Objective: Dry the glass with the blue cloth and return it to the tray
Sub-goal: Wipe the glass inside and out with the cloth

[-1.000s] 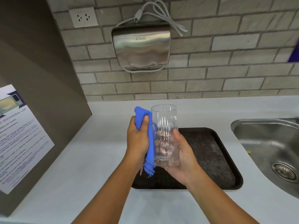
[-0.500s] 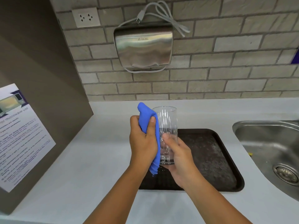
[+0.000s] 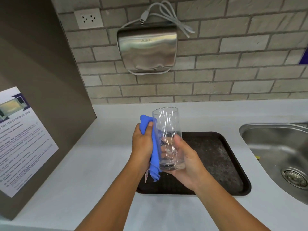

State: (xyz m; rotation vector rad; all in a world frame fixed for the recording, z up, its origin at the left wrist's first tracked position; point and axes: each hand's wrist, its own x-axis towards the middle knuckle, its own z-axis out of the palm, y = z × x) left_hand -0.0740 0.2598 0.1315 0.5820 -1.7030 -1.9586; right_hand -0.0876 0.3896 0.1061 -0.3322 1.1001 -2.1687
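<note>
The glass [image 3: 167,139] is held upright above the tray [image 3: 221,164], the right hand [image 3: 186,162] wrapped round its lower half; the left hand [image 3: 141,144] presses the bunched blue cloth [image 3: 154,150] against its left side. It looks light, rigid, breakable and probably slick while wet, so a low grip near the base seems safest; the sink [image 3: 275,147] lies just right of the tray; the worktop [image 3: 93,164] shows nothing blocking the way down.

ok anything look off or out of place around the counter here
Mainly the hand dryer on the brick wall: its plug dangles loose on top instead of sitting in the wall socket. The tray surface looks blotchy. The glass looks intact.
</note>
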